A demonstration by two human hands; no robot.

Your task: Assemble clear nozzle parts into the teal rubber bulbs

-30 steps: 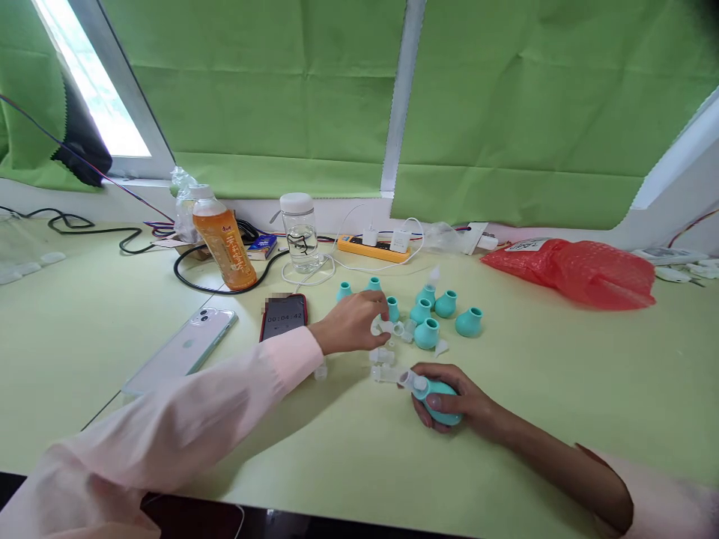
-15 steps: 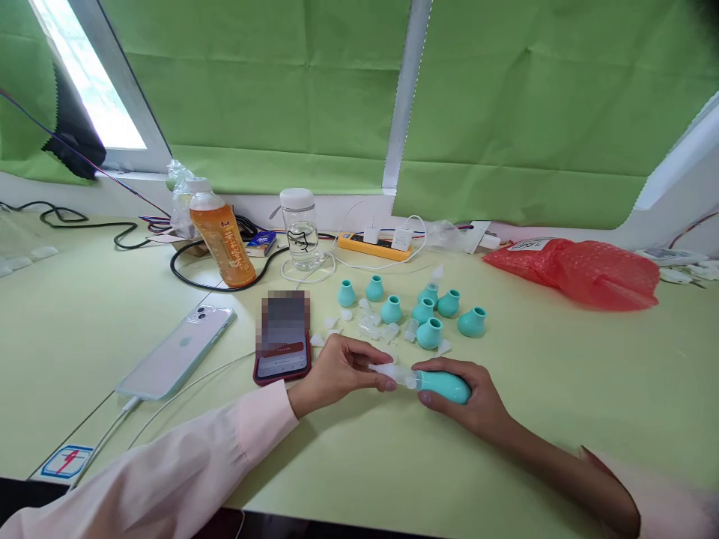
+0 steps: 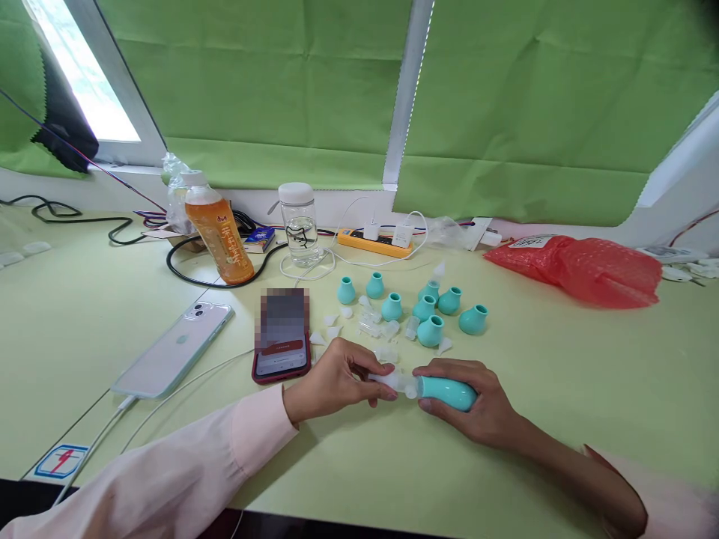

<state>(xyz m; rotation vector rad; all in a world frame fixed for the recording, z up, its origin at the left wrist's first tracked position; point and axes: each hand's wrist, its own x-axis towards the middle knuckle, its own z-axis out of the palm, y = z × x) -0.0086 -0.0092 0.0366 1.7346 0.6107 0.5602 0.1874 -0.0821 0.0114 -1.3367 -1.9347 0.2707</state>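
Observation:
My right hand (image 3: 477, 400) is wrapped round a teal squeeze bulb (image 3: 448, 392), which lies on its side just above the table. A translucent nozzle (image 3: 405, 383) sits at the bulb's left end; together they look like a nasal aspirator. Thumb and fingers of my left hand (image 3: 342, 382) pinch the nozzle's pale tip, partly hiding it. Beyond my hands stand several more teal bulbs (image 3: 392, 308) with open necks. One bulb at the back has a pointed white tip (image 3: 438, 272) on it. Clear plastic tubes (image 3: 369, 324) and small white tips (image 3: 333, 332) lie loose among them.
A phone in a red case (image 3: 281, 352) lies beside my left hand, and a charging phone (image 3: 174, 352) is farther left. Behind them stand an orange drink bottle (image 3: 220, 236) and a water bottle (image 3: 300, 228). An orange power strip (image 3: 359, 244) and red bubble-wrap bag (image 3: 601, 271) are at the back.
Both hands keep their hold on the aspirator. My left fingers have slid slightly along the nozzle toward the bulb, covering more of the tip. The view has shifted a little.

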